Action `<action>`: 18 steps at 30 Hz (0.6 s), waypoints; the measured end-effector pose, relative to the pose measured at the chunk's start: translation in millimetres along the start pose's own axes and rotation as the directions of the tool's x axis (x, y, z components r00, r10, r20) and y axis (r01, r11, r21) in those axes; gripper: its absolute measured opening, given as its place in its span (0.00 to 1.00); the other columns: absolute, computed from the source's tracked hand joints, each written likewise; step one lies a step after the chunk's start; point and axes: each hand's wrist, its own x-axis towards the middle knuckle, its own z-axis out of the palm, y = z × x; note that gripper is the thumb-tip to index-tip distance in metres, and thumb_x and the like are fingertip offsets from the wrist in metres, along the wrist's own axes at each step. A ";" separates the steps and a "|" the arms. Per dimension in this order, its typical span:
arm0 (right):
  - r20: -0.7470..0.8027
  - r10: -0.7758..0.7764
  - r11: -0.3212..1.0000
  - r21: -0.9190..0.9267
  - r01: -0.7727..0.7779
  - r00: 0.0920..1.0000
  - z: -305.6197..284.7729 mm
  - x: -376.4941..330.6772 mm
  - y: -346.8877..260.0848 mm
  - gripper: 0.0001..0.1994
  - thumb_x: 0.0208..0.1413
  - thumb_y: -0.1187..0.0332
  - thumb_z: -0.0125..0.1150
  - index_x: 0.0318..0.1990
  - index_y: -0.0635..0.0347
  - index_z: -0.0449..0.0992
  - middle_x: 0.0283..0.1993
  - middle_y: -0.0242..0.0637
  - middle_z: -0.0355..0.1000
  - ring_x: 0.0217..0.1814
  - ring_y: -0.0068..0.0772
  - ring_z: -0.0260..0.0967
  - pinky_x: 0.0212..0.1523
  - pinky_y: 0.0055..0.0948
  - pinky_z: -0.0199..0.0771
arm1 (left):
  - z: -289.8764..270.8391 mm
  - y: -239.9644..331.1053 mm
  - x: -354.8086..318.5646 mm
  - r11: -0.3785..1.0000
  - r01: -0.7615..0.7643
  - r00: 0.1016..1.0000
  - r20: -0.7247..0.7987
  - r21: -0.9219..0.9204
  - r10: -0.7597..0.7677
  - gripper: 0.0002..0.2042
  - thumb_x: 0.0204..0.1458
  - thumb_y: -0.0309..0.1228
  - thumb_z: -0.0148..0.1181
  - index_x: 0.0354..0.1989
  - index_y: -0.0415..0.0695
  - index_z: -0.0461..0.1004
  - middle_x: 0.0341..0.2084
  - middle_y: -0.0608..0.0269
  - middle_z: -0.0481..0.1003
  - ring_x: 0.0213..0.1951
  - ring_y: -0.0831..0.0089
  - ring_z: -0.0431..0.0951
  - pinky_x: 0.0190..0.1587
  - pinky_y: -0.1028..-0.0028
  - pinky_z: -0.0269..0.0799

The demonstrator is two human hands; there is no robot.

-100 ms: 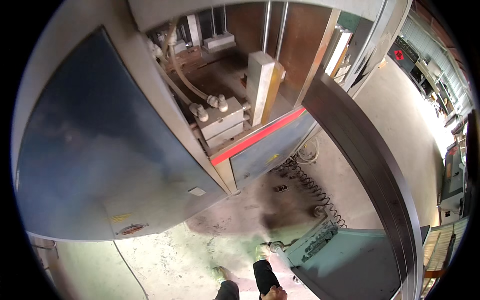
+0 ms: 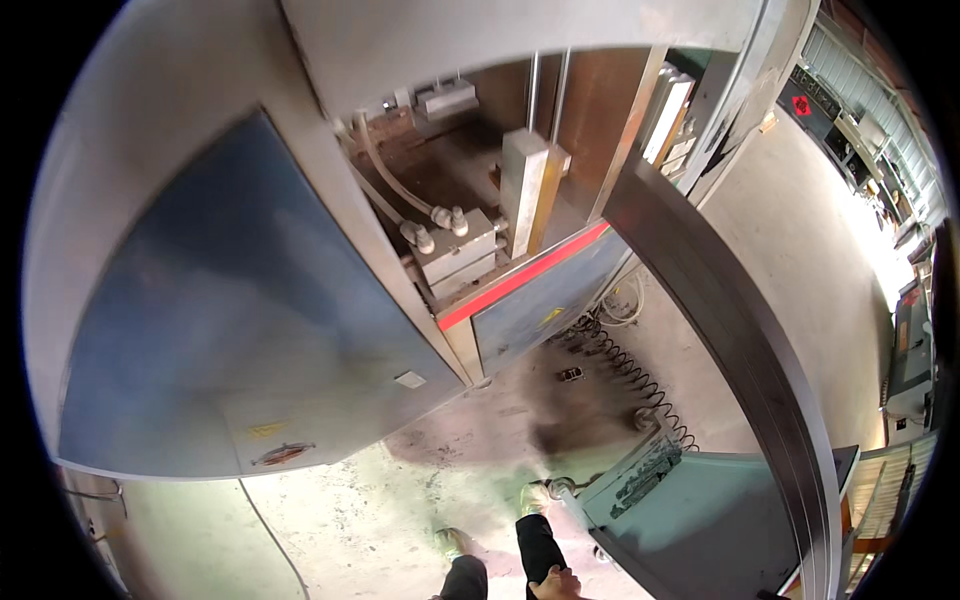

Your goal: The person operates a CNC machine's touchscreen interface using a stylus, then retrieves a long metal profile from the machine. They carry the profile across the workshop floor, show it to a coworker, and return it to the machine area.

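My right hand (image 2: 556, 584) shows at the lower edge, in front of my right trouser leg (image 2: 538, 550). Its fingers look curled in, and I cannot make out what, if anything, they hold. My left hand is out of the picture. To the right, a long dark metal strip (image 2: 745, 310) runs from the opening of a large machine down past a blue-grey cart (image 2: 700, 520). Inside the opening, a metal block (image 2: 457, 252) with hose fittings sits beside an upright pale bar (image 2: 522, 190). A red stripe (image 2: 525, 275) edges the opening's sill.
A big blue machine panel (image 2: 230, 320) fills the left. A coiled black hose (image 2: 640, 380) and a small dark object (image 2: 571, 374) lie on the stained floor. A thin cable (image 2: 270, 535) crosses the floor at lower left. Other machines (image 2: 910, 340) line the far right.
The whole view has shifted slightly, so the machine appears a little lower and further right. My right hand shows slightly further right, still by the leg. The strip stays in much the same place.
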 end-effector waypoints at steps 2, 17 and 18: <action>0.078 -0.051 0.998 0.049 0.047 0.996 -14.2 -24.5 2.3 0.47 0.44 0.36 0.61 0.63 0.66 0.62 0.62 0.60 0.63 0.63 0.60 0.64 0.61 0.49 0.67 | -18.9 -22.8 -17.1 0.998 0.007 1.000 0.030 -0.058 -0.006 0.30 0.56 0.54 0.49 0.47 0.35 0.75 0.46 0.36 0.75 0.52 0.44 0.73 0.54 0.54 0.68; -0.241 -0.321 0.844 0.365 0.392 0.916 -51.1 -209.2 47.3 0.31 0.50 0.38 0.58 0.38 0.65 0.78 0.42 0.57 0.75 0.48 0.53 0.74 0.48 0.44 0.72 | -148.1 -36.7 10.1 0.610 -0.484 0.750 -0.062 0.628 0.659 0.22 0.57 0.45 0.46 0.33 0.39 0.80 0.38 0.41 0.78 0.41 0.45 0.78 0.46 0.51 0.72; -0.302 -0.392 0.768 0.411 0.490 0.869 -70.6 -224.3 41.1 0.28 0.50 0.40 0.59 0.35 0.62 0.78 0.40 0.57 0.75 0.45 0.53 0.75 0.45 0.44 0.72 | -158.6 -22.1 2.6 0.680 -0.495 0.755 -0.120 0.541 0.644 0.22 0.55 0.46 0.49 0.31 0.39 0.80 0.36 0.40 0.78 0.40 0.44 0.78 0.47 0.51 0.71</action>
